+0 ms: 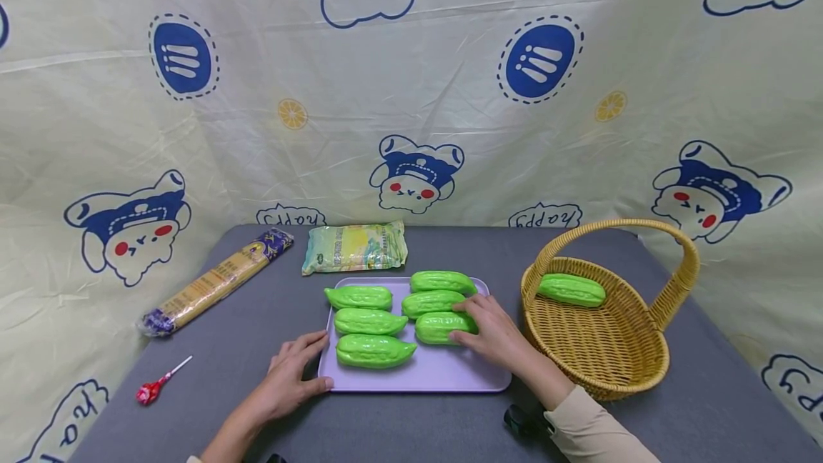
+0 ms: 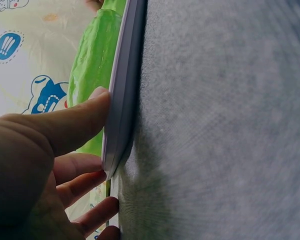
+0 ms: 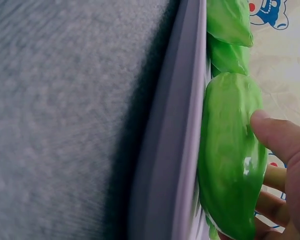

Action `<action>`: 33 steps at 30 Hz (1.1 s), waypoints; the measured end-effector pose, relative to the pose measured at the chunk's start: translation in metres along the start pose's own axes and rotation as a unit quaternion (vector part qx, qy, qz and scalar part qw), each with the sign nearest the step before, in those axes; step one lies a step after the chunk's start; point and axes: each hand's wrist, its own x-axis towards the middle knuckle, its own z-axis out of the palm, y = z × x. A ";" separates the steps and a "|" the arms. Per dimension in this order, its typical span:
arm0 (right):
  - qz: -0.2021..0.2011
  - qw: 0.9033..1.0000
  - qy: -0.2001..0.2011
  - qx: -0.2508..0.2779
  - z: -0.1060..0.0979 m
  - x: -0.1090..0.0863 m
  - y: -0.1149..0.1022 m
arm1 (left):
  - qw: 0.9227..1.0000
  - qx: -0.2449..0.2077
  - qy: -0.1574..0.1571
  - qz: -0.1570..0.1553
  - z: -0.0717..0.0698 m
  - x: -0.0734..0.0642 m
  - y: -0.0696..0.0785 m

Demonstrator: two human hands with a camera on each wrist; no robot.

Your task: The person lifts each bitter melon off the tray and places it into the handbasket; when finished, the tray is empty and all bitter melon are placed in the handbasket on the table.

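Closing around the right end of the lowest green gourd (image 1: 436,329) in the right-hand column, the person's right hand (image 1: 491,327) is holding it between thumb and fingers at the centre of the frame. That gourd is lying on a lilac tray (image 1: 424,381), where two other gourds (image 1: 442,282) are sitting just above it and three more (image 1: 369,321) are forming a column to its left. The left hand (image 1: 289,374) is resting its thumb and fingertips, held apart, against the tray's lower left edge. At right, a wicker basket (image 1: 598,349) is holding one gourd (image 1: 572,290). A pale green packet (image 1: 355,247) is lying above the tray, a long wrapped pack (image 1: 221,281) is slanting at left, and a red lollipop (image 1: 154,388) is lying lower left on the grey surface (image 1: 398,427).
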 end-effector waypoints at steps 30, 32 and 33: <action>0.012 0.999 -0.040 0.023 -0.002 -0.003 0.003 | 1.000 0.004 -0.003 -0.001 -0.001 0.000 -0.001; 0.010 0.999 -0.031 0.022 -0.003 -0.005 0.003 | 1.000 0.004 -0.004 0.000 -0.001 0.000 -0.001; 0.008 0.999 -0.026 0.021 -0.003 -0.006 0.002 | 1.000 0.003 -0.004 0.000 -0.001 0.000 -0.001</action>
